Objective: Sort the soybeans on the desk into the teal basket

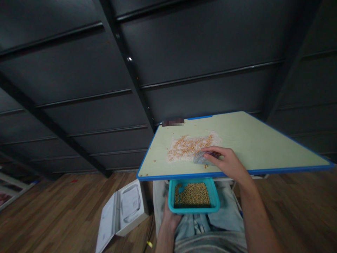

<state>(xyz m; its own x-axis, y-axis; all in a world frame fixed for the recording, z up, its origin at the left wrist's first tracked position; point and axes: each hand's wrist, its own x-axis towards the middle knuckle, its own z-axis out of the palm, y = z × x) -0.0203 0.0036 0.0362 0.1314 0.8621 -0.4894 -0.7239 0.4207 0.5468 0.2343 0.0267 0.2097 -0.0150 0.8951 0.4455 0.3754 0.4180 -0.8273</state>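
My left hand is at the lower left of a teal plastic tub and holds it just below the table's near edge; its fingers are hidden beneath. Inside lie many round yellowish beans. Above the table, my right hand has thumb and fingers closed on a see-through, bluish piece of plastic, which looks like a bag. This plastic touches the near side of a spread of white grains mixed with orange-tan beans. A few beans lie beside it.
The pale green tabletop has a raised-looking blue edge. A dark brown object sits at its far left corner. Dark wall panels stand behind. On the wooden floor is an open white box.
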